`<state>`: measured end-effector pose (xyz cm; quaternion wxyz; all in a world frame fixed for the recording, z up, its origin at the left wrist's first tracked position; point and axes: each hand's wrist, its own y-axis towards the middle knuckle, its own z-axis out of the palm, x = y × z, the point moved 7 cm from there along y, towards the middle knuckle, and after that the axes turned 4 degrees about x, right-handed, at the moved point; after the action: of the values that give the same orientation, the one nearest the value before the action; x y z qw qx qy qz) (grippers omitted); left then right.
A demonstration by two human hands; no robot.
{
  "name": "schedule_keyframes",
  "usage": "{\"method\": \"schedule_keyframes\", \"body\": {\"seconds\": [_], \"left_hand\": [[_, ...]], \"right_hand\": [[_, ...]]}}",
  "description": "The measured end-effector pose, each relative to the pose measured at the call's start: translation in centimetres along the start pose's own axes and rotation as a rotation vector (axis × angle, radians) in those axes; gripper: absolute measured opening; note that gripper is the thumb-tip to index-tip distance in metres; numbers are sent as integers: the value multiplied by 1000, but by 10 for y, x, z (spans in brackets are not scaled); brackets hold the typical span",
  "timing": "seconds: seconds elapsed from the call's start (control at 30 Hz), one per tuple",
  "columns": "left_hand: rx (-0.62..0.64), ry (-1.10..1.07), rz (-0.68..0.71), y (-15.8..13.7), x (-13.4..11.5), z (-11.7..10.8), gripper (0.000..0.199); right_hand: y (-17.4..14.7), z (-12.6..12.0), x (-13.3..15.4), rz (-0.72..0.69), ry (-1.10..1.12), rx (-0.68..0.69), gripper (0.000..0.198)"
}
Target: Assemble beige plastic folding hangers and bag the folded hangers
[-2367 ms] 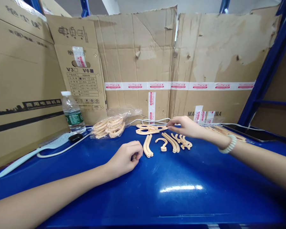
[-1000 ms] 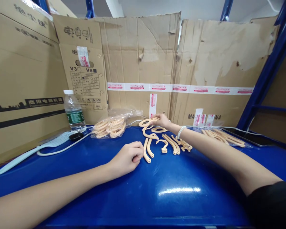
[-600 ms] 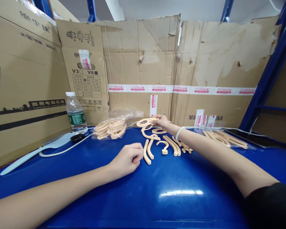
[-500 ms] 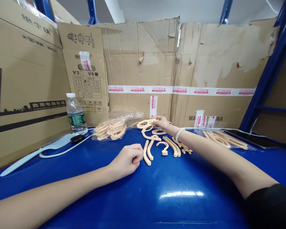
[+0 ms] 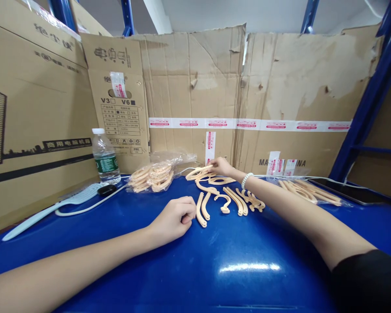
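Note:
My right hand (image 5: 222,166) reaches to the back of the blue table and pinches the edge of a beige loop-shaped plastic piece (image 5: 195,174). Other loop pieces (image 5: 220,180) lie under and beside it. Nearer to me is a beige hanger hook (image 5: 226,203), with straight paired strips (image 5: 236,201) on its right and small branching pieces (image 5: 254,202) beyond them. My left hand (image 5: 177,216) rests on the table as a loose fist, nothing showing in it. Just right of its knuckles lie curved beige strips (image 5: 202,211).
A clear bag of beige loops (image 5: 153,177) lies at the back left, near a water bottle (image 5: 106,158), a pale blue fly swatter (image 5: 52,208) and a black object (image 5: 106,190). Another bag of strips (image 5: 308,191) and a dark tablet (image 5: 348,191) lie right. Cardboard (image 5: 192,87) stands behind.
The loop piece in my right hand has shifted slightly down and left, lower over the other loops. My left hand keeps its place; the camera view has moved a little.

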<state>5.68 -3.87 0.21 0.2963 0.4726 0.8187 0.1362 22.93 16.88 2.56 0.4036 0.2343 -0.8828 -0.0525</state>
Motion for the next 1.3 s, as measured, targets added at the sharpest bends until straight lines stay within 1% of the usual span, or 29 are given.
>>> {"method": "schedule_keyframes", "body": {"seconds": [0.13,0.23,0.33,0.5,0.6,0.7,0.77,0.87,0.93,1.0,1.07,1.17,1.23,1.3], "left_hand": [[5,0,-5,0,1,0,29],[-4,-5,-15,2,2,-1,28],[-21,-2,-40,4,5,-6,25],[-51,55,-68,16,12,-22,21],[-14,180,-53,37,21,-26,21],[30,231,-17,66,38,-26,28],[122,254,29,85,48,-19,29],[257,286,73,103,62,-6,21],[311,307,73,110,71,1,10],[339,325,59,114,79,6,2],[339,345,32,116,86,9,3],[271,377,-25,115,90,9,4],[202,384,-48,111,83,6,10],[157,365,-42,101,67,2,15]], "right_hand": [[-3,0,6,-14,51,-36,18],[-18,-9,18,-21,149,-89,13],[-48,-25,30,-31,262,-126,10],[-115,-62,43,-43,397,-170,24],[-148,-83,44,-24,462,-218,28],[-171,-95,37,40,565,-289,27],[-182,-96,29,90,623,-329,26],[-192,-90,19,135,688,-345,26],[-196,-85,15,144,724,-340,28],[-198,-82,13,149,753,-339,30],[-199,-80,12,152,760,-338,31],[-200,-80,15,137,730,-342,31],[-201,-80,17,129,716,-340,31],[-203,-78,18,133,723,-332,31]]}}
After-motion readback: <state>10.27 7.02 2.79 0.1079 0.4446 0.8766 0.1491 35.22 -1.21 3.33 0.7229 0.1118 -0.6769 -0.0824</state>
